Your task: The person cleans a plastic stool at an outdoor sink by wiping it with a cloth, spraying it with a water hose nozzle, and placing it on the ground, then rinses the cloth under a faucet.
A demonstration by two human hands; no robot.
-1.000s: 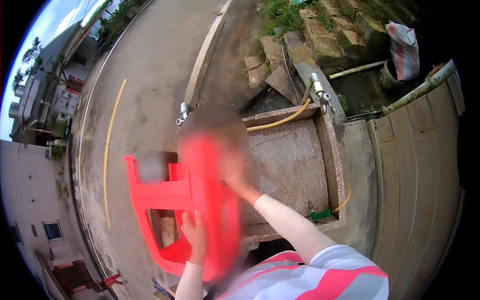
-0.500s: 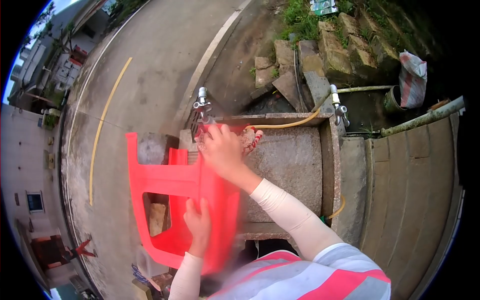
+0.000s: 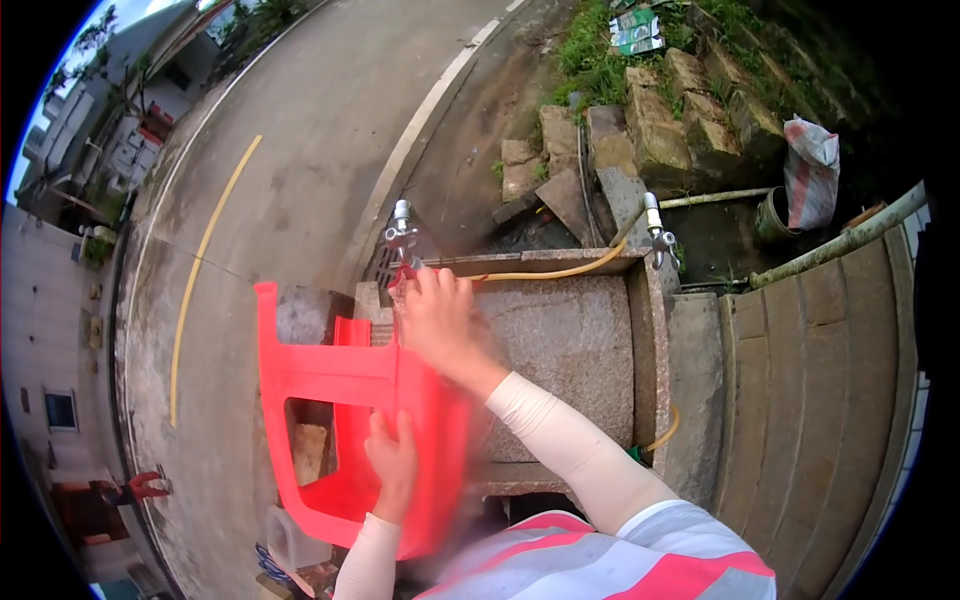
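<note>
A red plastic stool (image 3: pixel 335 370) lies tipped on its side over the left end of the stone sink (image 3: pixel 648 350), its legs pointing left. My left hand (image 3: pixel 392 458) grips the stool's side, thumb and fingers on the red plastic. At the stool's far edge, just below the left tap (image 3: pixel 401 238), my right hand (image 3: pixel 438 318) is closed over a red-and-white cloth (image 3: pixel 402 274). Most of that cloth is hidden under the fingers. Blur covers the stool's right side.
A second tap (image 3: pixel 660 240) stands at the sink's far right corner, with a yellow hose (image 3: pixel 560 268) along the rim. Stone blocks (image 3: pixel 655 130), a bucket (image 3: pixel 772 215) and a woven sack (image 3: pixel 810 172) lie beyond. A translucent container (image 3: pixel 293 540) sits at lower left.
The cloth showed to the right of my right hand before; now a bit of red shows at its left. My left hand keeps its hold on the stool. The whole view has shifted slightly.
</note>
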